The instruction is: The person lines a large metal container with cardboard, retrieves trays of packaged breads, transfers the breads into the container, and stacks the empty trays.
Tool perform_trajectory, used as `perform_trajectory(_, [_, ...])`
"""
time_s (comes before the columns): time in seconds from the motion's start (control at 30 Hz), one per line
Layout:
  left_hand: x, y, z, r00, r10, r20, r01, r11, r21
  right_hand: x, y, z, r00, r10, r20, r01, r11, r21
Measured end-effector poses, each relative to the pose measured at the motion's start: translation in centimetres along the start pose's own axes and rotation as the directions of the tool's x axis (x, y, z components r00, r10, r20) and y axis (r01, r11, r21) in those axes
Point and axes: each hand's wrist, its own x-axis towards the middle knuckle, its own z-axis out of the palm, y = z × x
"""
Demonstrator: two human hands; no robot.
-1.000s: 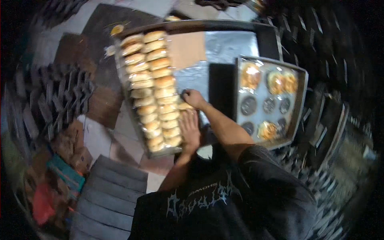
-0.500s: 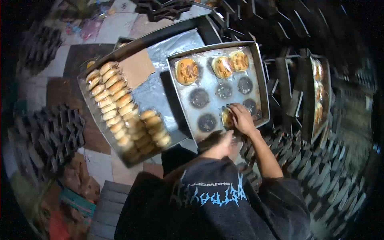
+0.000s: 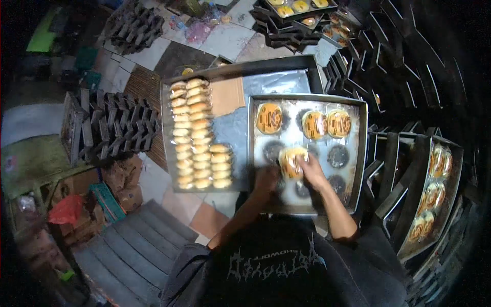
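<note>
My right hand [image 3: 312,172] grips a plastic-wrapped bun [image 3: 292,161] from its right side, above a metal baking tray [image 3: 307,97]. On the bun's left edge is my left hand [image 3: 267,179], in shadow and slightly blurred, its fingers closed against the wrapper. Three wrapped flat buns lie along the tray's far side: one at the left [image 3: 269,118] and a pair [image 3: 326,124] at the right. Dark round marks [image 3: 338,156] show on the tray's floor. To the left, a larger box-like tray [image 3: 168,128] holds rows of wrapped buns [image 3: 202,135] standing on edge.
A cardboard piece [image 3: 227,96] lies inside the larger tray. Stacked dark trays [image 3: 110,125] stand at the left. On the right, another tray of wrapped buns [image 3: 432,194] leans among stacked trays. More filled trays [image 3: 302,7] sit at the back.
The bun has come up from the tray's near part into both hands, toward the tray's middle. My left hand has moved left. The view has turned and shifted.
</note>
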Motion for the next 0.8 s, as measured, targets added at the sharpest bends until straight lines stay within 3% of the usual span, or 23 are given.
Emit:
perform_trajectory(0.03, [1.7,0.5,-1.2,0.952,0.255,-0.168,-0.227,0.959,0.168,1.1,-2.8,1.3,0.997,-0.057,-0.061,0.058,0.998,0.024])
perform_trajectory(0.07, [4.6,2.6,-2.3,0.883,0.32,-0.344,-0.284,0.947,0.151,2.9,-5.3,2.4,0.986,-0.106,-0.127,0.112,0.993,0.045])
perform_trajectory(0.1, [7.0,4.8,-3.0,0.881,0.331,-0.337,-0.291,0.943,0.164,6.4,-5.7,3.1,0.978,-0.11,-0.178,0.077,0.98,-0.181])
perform_trajectory(0.13, [9.1,7.3,-3.4,0.921,0.21,-0.328,-0.229,0.973,-0.022,9.7,-5.2,3.9,0.965,-0.121,-0.234,0.02,0.919,-0.393])
perform_trajectory(0.2, [11.9,10.9,-3.2,0.974,-0.025,-0.225,-0.065,0.923,-0.38,13.4,-4.9,6.0,0.975,-0.01,-0.222,-0.001,0.999,-0.049])
perform_trajectory(0.27, [12.6,12.2,-3.6,0.989,-0.148,0.002,0.121,0.802,-0.585,12.5,-6.1,5.5,0.939,-0.161,-0.303,0.088,0.966,-0.243])
perform_trajectory(0.3, [12.2,12.0,-3.8,0.985,-0.137,0.102,0.171,0.803,-0.57,11.7,-5.7,4.6,0.894,-0.287,-0.344,0.124,0.896,-0.426])
perform_trajectory(0.33, [9.1,14.5,-3.0,0.958,-0.213,0.191,0.278,0.848,-0.451,9.9,-6.5,3.2,0.888,-0.286,-0.359,0.117,0.898,-0.424])
perform_trajectory(0.4, [7.7,14.9,0.5,0.997,-0.034,0.069,0.053,0.955,-0.292,5.0,-10.1,0.2,0.844,-0.32,-0.43,0.19,0.929,-0.317])
perform_trajectory(0.47, [9.7,13.2,3.0,0.96,-0.033,0.278,0.132,0.93,-0.343,5.3,-8.9,-2.0,0.801,-0.396,-0.45,-0.048,0.706,-0.707])
perform_trajectory(0.5, [10.5,13.0,4.4,0.964,-0.04,0.265,0.137,0.924,-0.358,5.5,-8.5,-3.0,0.782,-0.42,-0.461,-0.124,0.619,-0.776])
perform_trajectory(0.53, [11.3,12.5,5.6,0.966,-0.051,0.252,0.144,0.918,-0.368,6.1,-8.3,-3.8,0.769,-0.427,-0.476,-0.134,0.62,-0.773])
perform_trajectory(0.57, [10.0,13.8,6.7,0.943,0.013,0.331,0.156,0.864,-0.478,6.5,-7.9,-4.5,0.801,-0.35,-0.486,-0.033,0.784,-0.62])
perform_trajectory(0.6, [9.0,14.5,7.4,0.938,0.005,0.347,0.169,0.866,-0.47,6.6,-7.3,-5.1,0.838,-0.272,-0.473,0.055,0.904,-0.423])
perform_trajectory(0.67, [7.3,16.0,7.8,0.947,0.078,0.313,0.085,0.876,-0.475,5.7,-8.1,-6.0,0.837,-0.251,-0.487,0.101,0.944,-0.313])
perform_trajectory(0.73, [5.4,18.3,9.1,0.949,0.118,0.294,0.038,0.879,-0.475,3.2,-11.2,-6.8,0.871,-0.201,-0.449,0.302,0.939,0.166])
perform_trajectory(0.8, [5.8,18.7,10.7,0.884,0.269,0.382,-0.059,0.875,-0.48,2.2,-12.4,-9.9,0.893,-0.192,-0.408,0.21,0.978,0.0])
